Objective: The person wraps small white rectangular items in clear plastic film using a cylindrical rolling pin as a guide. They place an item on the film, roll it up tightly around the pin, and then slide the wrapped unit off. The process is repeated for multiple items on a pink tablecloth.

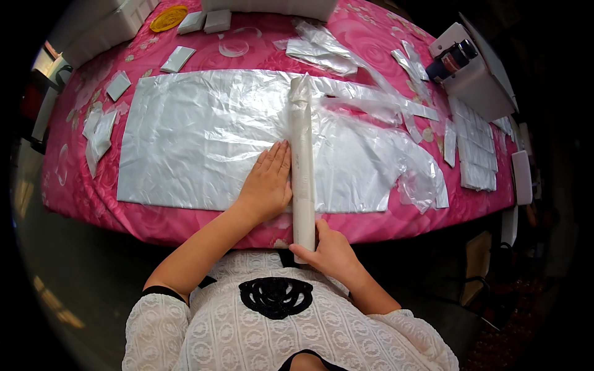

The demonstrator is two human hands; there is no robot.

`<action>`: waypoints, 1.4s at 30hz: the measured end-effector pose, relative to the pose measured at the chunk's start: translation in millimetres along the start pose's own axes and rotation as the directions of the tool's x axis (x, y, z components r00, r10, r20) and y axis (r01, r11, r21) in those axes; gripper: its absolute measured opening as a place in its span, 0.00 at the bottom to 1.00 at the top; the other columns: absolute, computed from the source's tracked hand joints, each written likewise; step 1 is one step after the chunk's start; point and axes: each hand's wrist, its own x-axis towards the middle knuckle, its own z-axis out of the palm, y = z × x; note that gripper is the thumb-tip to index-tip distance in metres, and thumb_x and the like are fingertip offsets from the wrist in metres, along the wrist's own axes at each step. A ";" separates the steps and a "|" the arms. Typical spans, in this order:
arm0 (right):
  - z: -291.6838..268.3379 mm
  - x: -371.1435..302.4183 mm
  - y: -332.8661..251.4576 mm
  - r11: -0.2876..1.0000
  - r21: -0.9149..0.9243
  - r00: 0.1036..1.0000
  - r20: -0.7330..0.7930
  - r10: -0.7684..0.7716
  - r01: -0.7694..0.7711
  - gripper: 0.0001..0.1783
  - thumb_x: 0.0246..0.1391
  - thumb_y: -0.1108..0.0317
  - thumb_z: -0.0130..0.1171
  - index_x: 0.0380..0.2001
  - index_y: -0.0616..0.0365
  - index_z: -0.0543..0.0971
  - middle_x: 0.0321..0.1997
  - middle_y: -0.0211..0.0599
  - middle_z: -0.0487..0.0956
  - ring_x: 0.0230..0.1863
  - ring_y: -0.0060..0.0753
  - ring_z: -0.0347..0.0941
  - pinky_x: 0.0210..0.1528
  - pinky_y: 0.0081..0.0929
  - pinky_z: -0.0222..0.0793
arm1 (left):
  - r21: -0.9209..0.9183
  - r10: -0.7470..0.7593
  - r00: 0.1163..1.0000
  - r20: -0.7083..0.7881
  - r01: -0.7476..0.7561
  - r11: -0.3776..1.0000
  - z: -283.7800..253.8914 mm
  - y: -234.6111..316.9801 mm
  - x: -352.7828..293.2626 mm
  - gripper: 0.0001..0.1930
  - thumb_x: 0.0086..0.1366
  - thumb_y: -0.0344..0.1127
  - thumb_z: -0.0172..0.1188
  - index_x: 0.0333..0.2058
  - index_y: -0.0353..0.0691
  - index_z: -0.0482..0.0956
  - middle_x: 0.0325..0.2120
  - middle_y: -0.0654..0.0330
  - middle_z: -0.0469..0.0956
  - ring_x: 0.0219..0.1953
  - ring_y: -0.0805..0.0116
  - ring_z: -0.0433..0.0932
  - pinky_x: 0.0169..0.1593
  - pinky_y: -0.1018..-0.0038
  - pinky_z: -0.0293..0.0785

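A stack of clear plastic bags or sheeting (192,136) lies spread flat over the table. Across it, pointing away from me, rests a long whitish roll (302,167) whose far end looks crumpled. My left hand (266,182) is laid flat on the plastic just left of the roll, fingers stretched out and together, the side of the hand against it. At the roll's near end, which juts past the table edge, my right hand (331,250) has its thumb and fingers closed around it. To the right of the roll the plastic has a torn-looking, crumpled end (421,182).
The table wears a pink floral cloth (167,222). Loose plastic strips (328,52) lie at the back, and folded plastic packets (473,145) at the right. A white foam box (476,80) holds a dark bottle (451,60). Small white packets (177,59) and a yellow disc (168,18) sit back left.
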 end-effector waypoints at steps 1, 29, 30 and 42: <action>-5.4 3.8 1.6 1.000 0.015 1.000 0.015 -0.001 0.001 0.31 0.43 0.51 0.61 0.39 0.69 0.69 0.26 0.51 0.77 0.30 0.46 0.76 0.34 0.34 0.70 | 0.009 0.001 1.000 0.008 -0.001 1.000 -0.1 0.5 -0.1 0.32 0.54 0.34 0.45 0.57 0.24 0.52 0.60 0.43 0.51 0.63 0.50 0.48 0.64 0.61 0.43; -127.5 238.8 -15.5 0.179 0.715 0.734 -0.675 -0.080 0.676 0.36 0.50 0.70 0.54 0.59 0.63 0.50 0.51 0.40 0.69 0.50 0.29 0.67 0.52 0.25 0.61 | 0.021 0.014 0.998 0.053 -0.015 1.000 2.7 3.2 3.0 0.31 0.56 0.37 0.42 0.57 0.24 0.53 0.60 0.42 0.50 0.64 0.51 0.47 0.65 0.62 0.40; -134.3 226.7 -21.8 0.189 0.713 0.737 -0.658 -0.153 0.676 0.35 0.51 0.69 0.53 0.59 0.63 0.51 0.52 0.41 0.69 0.51 0.30 0.66 0.53 0.26 0.60 | 0.014 0.012 0.998 0.054 -0.013 1.000 2.8 4.6 3.9 0.31 0.56 0.36 0.42 0.57 0.25 0.52 0.60 0.43 0.50 0.64 0.52 0.47 0.65 0.62 0.40; -38.8 118.4 -84.9 0.419 -0.427 0.473 0.023 -0.881 0.801 0.45 0.42 0.37 0.54 0.59 0.54 0.60 0.65 0.48 0.51 0.68 0.53 0.36 0.65 0.48 0.35 | -0.643 -0.259 0.826 -0.500 -0.154 0.750 -25.8 -12.5 6.9 0.37 0.55 0.40 0.59 0.59 0.38 0.50 0.58 0.48 0.54 0.60 0.53 0.55 0.59 0.61 0.56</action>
